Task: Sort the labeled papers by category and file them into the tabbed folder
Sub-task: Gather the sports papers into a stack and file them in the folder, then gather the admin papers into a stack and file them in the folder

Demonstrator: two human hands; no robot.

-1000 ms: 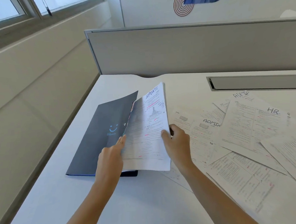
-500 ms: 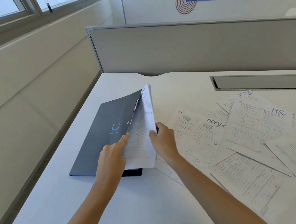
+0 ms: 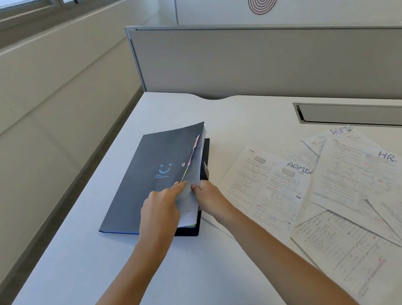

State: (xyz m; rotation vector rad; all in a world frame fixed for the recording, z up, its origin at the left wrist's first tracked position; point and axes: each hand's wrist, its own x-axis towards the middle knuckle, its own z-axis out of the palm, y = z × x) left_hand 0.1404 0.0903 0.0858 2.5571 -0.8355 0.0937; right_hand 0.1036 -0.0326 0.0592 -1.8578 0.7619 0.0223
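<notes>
While the folder (image 3: 150, 178) is lying on the desk (image 3: 108, 273) at 9 o'clock from the loose papers (image 3: 290, 187), the left hand (image 3: 160, 208) is pressing straight fingers (image 3: 181, 184) on its cover; the right hand (image 3: 209, 196) is pinching the edge of the inserted sheet (image 3: 189, 202).

The white desk (image 3: 85, 275) carries a dark folder (image 3: 139, 186) at left and loose labeled papers (image 3: 267, 190) spread at right.

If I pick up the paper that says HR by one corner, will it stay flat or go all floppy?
Probably floppy: the HR paper looks like a thin sheet lying flat, so it would likely droop. It seems very light. Pushed, it may slide easily on the smooth desk and drag the ADMIN paper beneath it.
</notes>
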